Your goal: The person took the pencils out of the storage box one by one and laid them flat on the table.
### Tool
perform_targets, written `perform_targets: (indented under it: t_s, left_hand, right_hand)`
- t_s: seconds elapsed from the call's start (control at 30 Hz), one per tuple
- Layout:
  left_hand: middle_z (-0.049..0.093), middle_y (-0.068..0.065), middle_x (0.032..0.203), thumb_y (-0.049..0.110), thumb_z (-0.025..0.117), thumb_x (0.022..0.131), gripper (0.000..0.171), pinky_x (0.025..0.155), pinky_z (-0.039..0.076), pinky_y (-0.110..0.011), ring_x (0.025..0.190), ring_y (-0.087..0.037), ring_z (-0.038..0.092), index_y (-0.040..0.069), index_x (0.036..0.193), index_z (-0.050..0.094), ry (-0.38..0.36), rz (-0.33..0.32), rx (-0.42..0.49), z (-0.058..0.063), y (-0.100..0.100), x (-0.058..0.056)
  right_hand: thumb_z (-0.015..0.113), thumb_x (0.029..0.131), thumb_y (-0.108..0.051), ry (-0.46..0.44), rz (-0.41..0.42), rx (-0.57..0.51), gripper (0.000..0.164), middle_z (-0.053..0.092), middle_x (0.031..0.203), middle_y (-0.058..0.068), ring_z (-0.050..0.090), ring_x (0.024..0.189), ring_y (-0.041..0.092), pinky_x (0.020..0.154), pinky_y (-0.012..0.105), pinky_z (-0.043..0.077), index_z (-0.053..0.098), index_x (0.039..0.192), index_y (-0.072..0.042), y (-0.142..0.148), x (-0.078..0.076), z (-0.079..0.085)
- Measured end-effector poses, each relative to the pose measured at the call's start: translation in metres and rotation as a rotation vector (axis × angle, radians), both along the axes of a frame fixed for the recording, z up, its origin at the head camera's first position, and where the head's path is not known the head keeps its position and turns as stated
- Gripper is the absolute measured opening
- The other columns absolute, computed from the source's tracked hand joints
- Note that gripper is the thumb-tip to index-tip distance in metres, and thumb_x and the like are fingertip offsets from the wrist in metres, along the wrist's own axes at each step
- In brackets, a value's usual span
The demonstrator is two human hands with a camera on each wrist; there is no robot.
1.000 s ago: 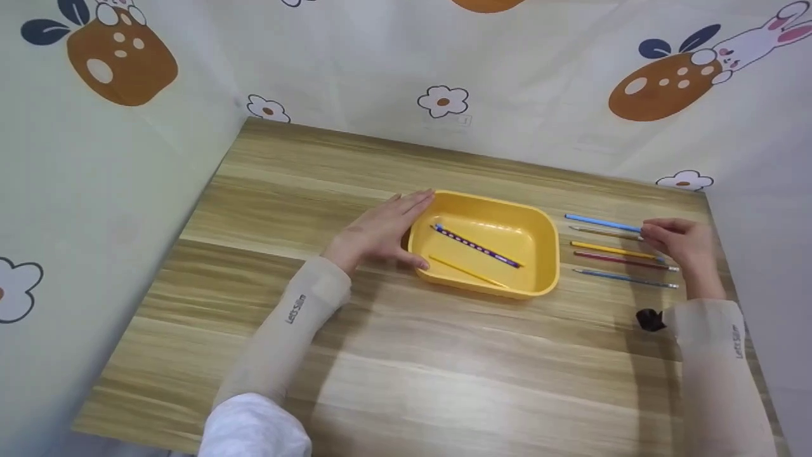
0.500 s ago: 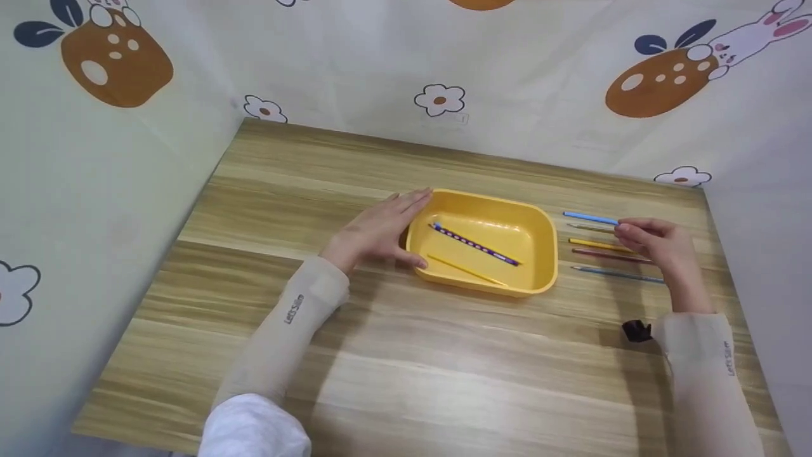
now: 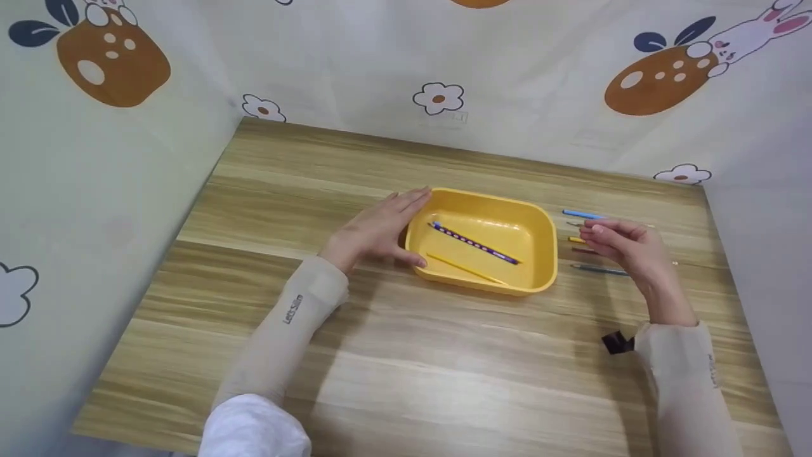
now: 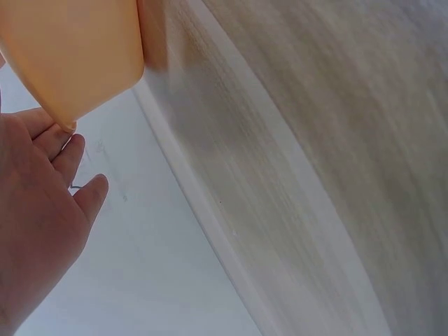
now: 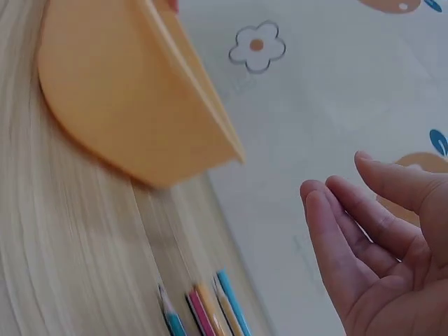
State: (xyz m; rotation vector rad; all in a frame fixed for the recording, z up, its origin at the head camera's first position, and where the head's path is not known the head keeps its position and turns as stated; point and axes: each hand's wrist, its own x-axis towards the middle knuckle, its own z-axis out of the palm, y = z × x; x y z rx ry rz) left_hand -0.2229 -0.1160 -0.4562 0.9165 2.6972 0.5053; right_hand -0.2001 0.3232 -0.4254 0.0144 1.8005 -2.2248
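My left hand (image 3: 380, 231) spans the left end of a yellow plastic basin (image 3: 550, 254), straight fingers at its far corner and thumb at the near one. In the left wrist view the fingertips touch its wall (image 4: 84, 49). Inside lie a purple patterned pencil (image 3: 476, 243) and a thin yellow pencil (image 3: 466, 268). Right of the basin, my right hand (image 3: 631, 251) hovers over a row of several pencils, partly hiding them. Its fingers are loosely bent, thumb apart, with nothing between them in the right wrist view. The row includes a light-blue pencil (image 3: 580, 214) and a dark-blue one (image 3: 599, 270).
The wood-grain table (image 3: 444, 368) stands against curtains (image 3: 355, 70) printed with flowers, oranges and rabbits, at its back and sides. A small black object (image 3: 614, 343) sits beside the right sleeve cuff (image 3: 672, 343).
My right hand has moved left along the row, from the pencils' right ends toward their left ends. The pencils stay on the table, and my left hand keeps its place on the basin.
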Motion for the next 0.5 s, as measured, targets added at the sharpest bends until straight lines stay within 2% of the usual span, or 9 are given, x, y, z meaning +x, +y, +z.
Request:
perform_targets:
  t_s: [0.1,0.27,0.4,0.5]
  left_hand:
    - [0.002,0.002,0.17,0.075,0.07,0.072,0.127,0.13,0.005,-0.037,0.157,-0.017,0.007,0.017,0.162,0.003,-0.002,0.001,-0.002,0.0,0.0,0.0]
    - [0.0,0.003,0.17,0.077,0.068,0.072,0.127,0.13,0.005,-0.037,0.157,-0.015,0.006,0.018,0.162,0.002,-0.007,0.005,-0.006,0.0,0.0,0.0]
    - [0.0,0.002,0.17,0.077,0.069,0.072,0.127,0.13,0.005,-0.037,0.158,-0.016,0.005,0.017,0.162,0.002,-0.013,0.007,-0.004,0.0,0.0,0.0]
    - [0.001,0.002,0.17,0.077,0.068,0.072,0.127,0.13,0.005,-0.038,0.158,-0.017,0.006,0.016,0.162,0.003,-0.006,0.004,-0.008,0.0,0.0,0.0]
  right_hand:
    - [0.055,0.099,0.002,0.02,0.067,-0.012,0.022,0.079,0.1,0.009,0.076,0.092,0.018,0.083,0.029,0.061,0.076,0.104,-0.002,-0.01,0.003,-0.001]
    - [0.046,0.106,-0.009,0.081,0.221,0.029,0.03,0.078,0.106,0.007,0.075,0.099,0.018,0.087,0.03,0.061,0.074,0.109,-0.003,-0.027,0.009,-0.003]
    - [0.035,0.11,-0.017,0.162,0.403,0.05,0.042,0.075,0.114,0.01,0.072,0.107,0.018,0.095,0.03,0.058,0.065,0.121,0.009,-0.037,0.01,-0.005]
    - [0.032,0.11,-0.021,0.208,0.504,0.134,0.048,0.073,0.119,0.009,0.07,0.112,0.018,0.098,0.031,0.057,0.056,0.127,0.018,-0.046,0.01,-0.006]
